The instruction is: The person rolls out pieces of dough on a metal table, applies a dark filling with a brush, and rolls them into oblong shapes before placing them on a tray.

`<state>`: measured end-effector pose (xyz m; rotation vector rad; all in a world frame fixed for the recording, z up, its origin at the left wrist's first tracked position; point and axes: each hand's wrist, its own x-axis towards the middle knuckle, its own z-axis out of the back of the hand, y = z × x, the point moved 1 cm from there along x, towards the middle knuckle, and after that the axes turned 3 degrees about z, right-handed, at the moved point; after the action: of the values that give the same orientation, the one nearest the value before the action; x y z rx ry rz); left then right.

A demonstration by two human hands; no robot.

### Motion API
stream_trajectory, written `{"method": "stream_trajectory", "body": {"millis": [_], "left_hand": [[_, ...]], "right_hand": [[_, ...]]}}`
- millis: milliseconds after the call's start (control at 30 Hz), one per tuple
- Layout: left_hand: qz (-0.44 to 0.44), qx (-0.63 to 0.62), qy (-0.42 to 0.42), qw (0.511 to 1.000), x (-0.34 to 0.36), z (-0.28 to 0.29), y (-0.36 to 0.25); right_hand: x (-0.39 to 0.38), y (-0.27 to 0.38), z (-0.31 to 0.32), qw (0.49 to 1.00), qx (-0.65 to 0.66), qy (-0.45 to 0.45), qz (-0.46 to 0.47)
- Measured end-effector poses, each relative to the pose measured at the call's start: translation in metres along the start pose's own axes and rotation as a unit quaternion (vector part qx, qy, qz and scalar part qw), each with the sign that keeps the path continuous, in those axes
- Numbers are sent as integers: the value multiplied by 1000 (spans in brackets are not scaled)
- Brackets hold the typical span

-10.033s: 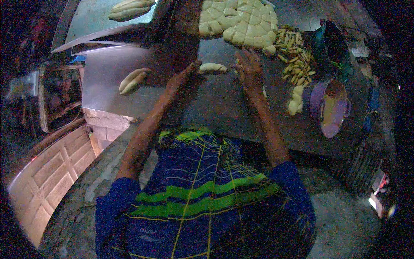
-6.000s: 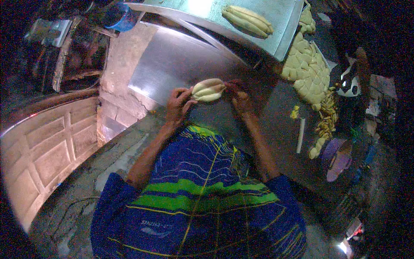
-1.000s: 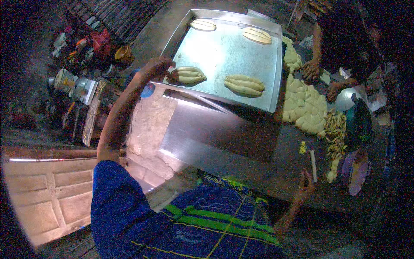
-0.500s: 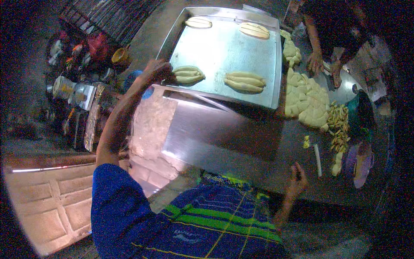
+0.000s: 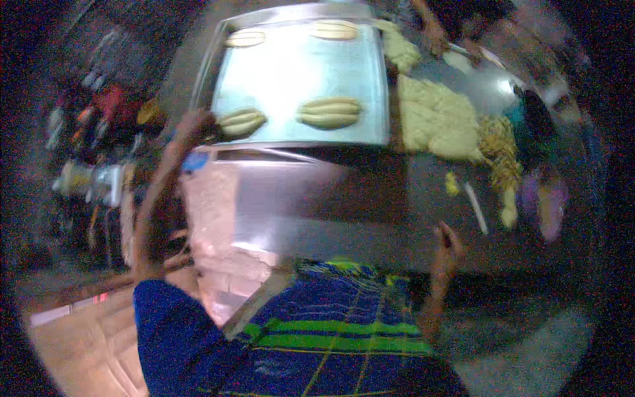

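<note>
Out goes the left hand [image 5: 197, 126], right at the near-left corner of the pale metal tray [image 5: 284, 86], just beside a ribbed dough piece [image 5: 241, 124]; it's all blur there, so I can't tell whether the fingers pinch dough, grip the rim or hold nothing. Over to the right hand [image 5: 450, 243], low by the near edge of the worktop [image 5: 297, 192], fingers loosely curled with a gap to the thumb, nothing visible between them, a slack pose that looks like balance for that long left reach.

On the tray, three more pieces: a near-right one [image 5: 329, 113], a far-left one [image 5: 245, 39] and a far-right one [image 5: 333, 30], all well apart, probably so none touch. Right of the tray sits the divided dough slab [image 5: 440, 119], then a heap of small yellowish pieces [image 5: 499, 149], likely kept within easy reach, with a white stick [image 5: 475, 208] and the purple bowl [image 5: 529, 198] near them
</note>
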<state>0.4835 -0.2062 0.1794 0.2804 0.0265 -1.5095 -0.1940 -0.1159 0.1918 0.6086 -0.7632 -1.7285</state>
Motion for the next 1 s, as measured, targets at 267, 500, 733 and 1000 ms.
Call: {"method": "stream_trajectory", "body": {"millis": [267, 500, 733, 1000], "left_hand": [[82, -239, -206, 945, -40, -10, -2], [190, -430, -491, 734, -113, 34, -102], [106, -665, -375, 637, -128, 7, -302], [-69, -483, 10, 873, -137, 47, -553]], "right_hand": [[1, -4, 12, 999, 0, -6, 36], [18, -91, 36, 964, 233, -117, -53], [118, -212, 109, 945, -176, -275, 19], [214, -320, 100, 951, -112, -265, 114]]}}
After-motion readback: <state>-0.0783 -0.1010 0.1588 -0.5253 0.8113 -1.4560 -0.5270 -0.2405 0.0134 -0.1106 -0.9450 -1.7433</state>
